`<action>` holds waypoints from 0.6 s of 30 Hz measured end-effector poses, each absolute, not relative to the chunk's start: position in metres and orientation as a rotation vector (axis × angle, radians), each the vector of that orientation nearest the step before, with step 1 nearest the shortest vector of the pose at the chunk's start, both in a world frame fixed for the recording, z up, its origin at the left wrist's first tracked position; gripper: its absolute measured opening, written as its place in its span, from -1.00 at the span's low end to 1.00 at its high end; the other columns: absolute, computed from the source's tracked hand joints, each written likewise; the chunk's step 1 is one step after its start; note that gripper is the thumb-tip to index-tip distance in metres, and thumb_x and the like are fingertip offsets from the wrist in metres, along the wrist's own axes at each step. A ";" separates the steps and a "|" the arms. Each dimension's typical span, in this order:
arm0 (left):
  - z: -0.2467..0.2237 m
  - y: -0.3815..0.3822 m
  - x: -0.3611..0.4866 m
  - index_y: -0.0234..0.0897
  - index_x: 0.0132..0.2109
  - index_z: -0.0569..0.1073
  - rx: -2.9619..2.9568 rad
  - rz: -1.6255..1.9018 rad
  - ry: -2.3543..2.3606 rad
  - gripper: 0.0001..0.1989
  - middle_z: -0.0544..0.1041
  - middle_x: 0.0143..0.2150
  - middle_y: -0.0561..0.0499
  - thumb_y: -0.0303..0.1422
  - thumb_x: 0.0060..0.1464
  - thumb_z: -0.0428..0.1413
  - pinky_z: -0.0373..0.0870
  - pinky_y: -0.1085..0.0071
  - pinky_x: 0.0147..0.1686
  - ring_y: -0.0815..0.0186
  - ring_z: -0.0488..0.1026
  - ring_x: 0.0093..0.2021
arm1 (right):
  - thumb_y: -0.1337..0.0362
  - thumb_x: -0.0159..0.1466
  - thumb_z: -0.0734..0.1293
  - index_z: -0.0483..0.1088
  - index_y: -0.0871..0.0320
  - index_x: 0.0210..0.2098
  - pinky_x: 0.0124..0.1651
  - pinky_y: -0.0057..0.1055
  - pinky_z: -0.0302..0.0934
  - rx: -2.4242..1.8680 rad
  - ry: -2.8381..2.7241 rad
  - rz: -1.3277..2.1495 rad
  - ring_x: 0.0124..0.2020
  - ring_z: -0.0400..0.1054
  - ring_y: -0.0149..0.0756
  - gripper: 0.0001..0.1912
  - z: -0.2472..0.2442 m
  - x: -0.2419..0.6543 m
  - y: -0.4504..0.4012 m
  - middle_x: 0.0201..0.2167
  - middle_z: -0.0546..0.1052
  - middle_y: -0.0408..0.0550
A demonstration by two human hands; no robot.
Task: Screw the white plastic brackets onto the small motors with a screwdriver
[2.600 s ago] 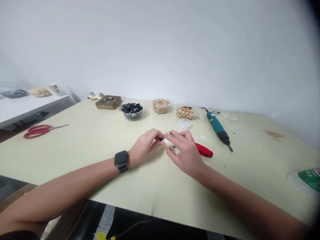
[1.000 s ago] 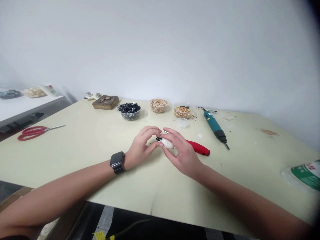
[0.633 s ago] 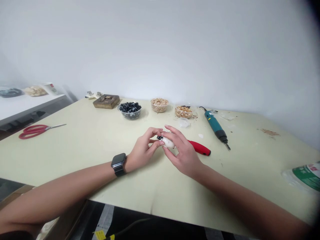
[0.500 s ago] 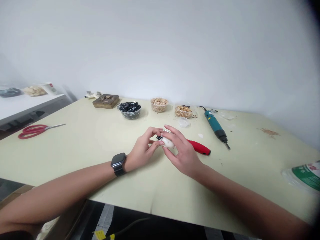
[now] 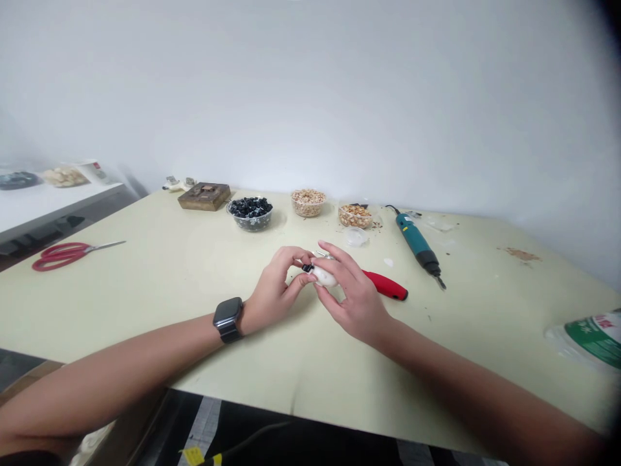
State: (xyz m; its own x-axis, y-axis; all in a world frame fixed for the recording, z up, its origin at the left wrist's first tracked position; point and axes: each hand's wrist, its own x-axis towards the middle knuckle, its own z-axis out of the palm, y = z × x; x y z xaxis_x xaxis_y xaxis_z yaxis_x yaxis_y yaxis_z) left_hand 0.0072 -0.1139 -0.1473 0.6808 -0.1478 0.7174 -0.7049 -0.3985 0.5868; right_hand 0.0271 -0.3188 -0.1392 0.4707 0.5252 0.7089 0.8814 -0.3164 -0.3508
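Note:
Both hands meet above the middle of the table around a small white rounded object, whose kind I cannot tell. My right hand is curled over it from the right, fingers on its top and thumb below. At its left end sits a small black piece. My left hand, below a wrist with a black watch, pinches at that end with thumb and fingertips. Just behind my right hand lies a tool with a red handle, its metal end partly hidden by the fingers.
Along the back stand a wooden block, a bowl of black pieces and two tubs of tan bits. A teal rotary tool lies right, red scissors left. A clear lid and a green-labelled container are also there.
Almost nothing differs. Both hands keep their hold on the white object, and the whole view has shifted very slightly.

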 end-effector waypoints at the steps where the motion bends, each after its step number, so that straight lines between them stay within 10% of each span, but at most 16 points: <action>1: -0.147 -0.114 0.006 -0.22 0.03 0.38 1.910 0.731 -0.679 -0.85 0.54 0.07 -0.16 -0.36 0.38 0.16 0.51 0.17 0.12 0.19 0.50 0.13 | 0.48 0.41 0.30 0.29 -0.02 0.33 0.42 -0.07 0.31 -1.982 -1.183 -0.662 0.42 0.25 -0.12 -0.46 -0.139 0.027 -0.319 0.45 0.25 0.05; 18: -0.142 -0.115 0.002 -0.20 0.06 0.36 1.802 0.849 -0.912 -0.76 0.58 0.09 -0.16 -0.55 0.34 0.14 0.56 0.20 0.20 0.22 0.51 0.24 | 0.53 0.37 0.32 0.29 -0.06 0.32 0.37 0.00 0.38 -1.918 -1.247 -0.833 0.42 0.26 -0.05 -0.39 -0.138 0.024 -0.317 0.49 0.19 0.03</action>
State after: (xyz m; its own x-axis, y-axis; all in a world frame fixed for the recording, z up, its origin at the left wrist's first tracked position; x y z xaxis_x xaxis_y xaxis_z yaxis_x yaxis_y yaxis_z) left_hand 0.0015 -0.1149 -0.1423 0.4886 -0.2265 0.8426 -0.8568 -0.3070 0.4143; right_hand 0.0243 -0.3173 -0.1384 0.3320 0.4879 0.8073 0.9325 -0.2986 -0.2031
